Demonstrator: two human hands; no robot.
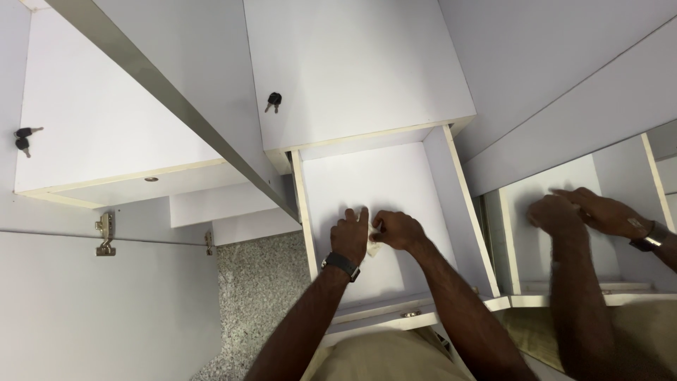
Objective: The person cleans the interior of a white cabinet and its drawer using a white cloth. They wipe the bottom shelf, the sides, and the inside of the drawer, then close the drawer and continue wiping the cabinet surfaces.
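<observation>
Inside the open drawer (367, 183) | your left hand (350, 236) and right hand (396, 229) pinch a small pale cloth (374, 247) on its smooth white floor | raised side walls, bare room beyond.

Small pale object (371, 247) between the left hand (350, 236) and right hand (398, 231): mostly covered by fingers, kind indeterminable. Both forearms cut off by near edge. Mirror (585, 233) at right, with reflected hands blurred, truncated by right edge.
</observation>
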